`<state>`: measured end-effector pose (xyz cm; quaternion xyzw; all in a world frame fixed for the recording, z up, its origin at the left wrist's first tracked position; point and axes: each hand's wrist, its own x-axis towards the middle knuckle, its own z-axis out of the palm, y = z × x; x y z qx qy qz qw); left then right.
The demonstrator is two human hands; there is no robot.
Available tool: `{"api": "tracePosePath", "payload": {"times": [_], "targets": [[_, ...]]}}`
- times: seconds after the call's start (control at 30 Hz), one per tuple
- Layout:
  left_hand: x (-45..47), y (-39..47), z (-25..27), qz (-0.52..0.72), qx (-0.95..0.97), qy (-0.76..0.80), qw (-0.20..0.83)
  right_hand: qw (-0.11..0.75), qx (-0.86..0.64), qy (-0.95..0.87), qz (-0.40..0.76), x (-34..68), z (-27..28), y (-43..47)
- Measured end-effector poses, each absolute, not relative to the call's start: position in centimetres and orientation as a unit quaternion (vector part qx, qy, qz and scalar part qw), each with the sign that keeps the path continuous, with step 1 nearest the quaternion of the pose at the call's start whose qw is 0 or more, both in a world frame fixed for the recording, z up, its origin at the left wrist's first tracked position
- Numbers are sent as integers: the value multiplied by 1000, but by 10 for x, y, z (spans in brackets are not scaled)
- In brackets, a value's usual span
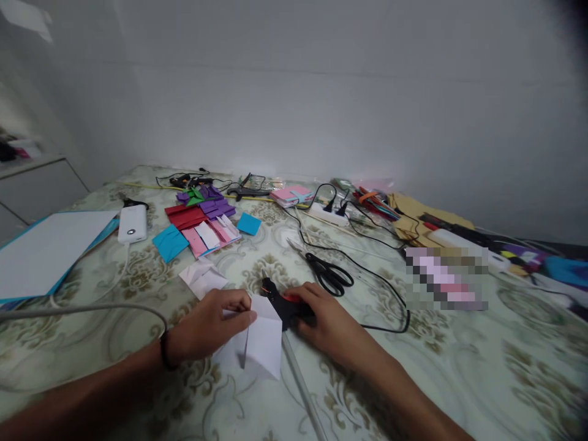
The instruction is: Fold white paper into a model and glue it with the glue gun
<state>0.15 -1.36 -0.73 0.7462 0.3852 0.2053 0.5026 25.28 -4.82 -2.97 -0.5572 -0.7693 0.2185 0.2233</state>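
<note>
In the head view, my left hand (209, 324) pinches a folded sheet of white paper (266, 346) between thumb and fingers, low in the middle. My right hand (324, 312) is closed around the handle of a black hot glue gun (278, 301), whose nozzle points away from me and to the left. A long translucent glue stick (303, 386) runs from the back of the gun towards me. The gun is right beside the paper; whether they touch I cannot tell. Another folded white paper (204, 277) lies just beyond my left hand.
Black-handled scissors (328, 272) lie open beyond my right hand, near the gun's black cord (386, 282). Folded coloured papers (186, 217) sit beyond my left hand. A white power bank (133, 223) stands left, a power strip (328, 214) at the back. Cables cross the patterned tablecloth (459, 367).
</note>
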Motion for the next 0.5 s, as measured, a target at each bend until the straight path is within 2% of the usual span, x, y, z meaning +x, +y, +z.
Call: {"api": "tracePosePath", "payload": {"times": [0.27, 0.5], "targets": [[1, -10, -10, 241, 755, 406, 455, 373, -604, -682, 175, 269, -15, -46], [2, -9, -13, 246, 752, 432, 433, 354, -626, -670, 184, 257, -5, -59]]}}
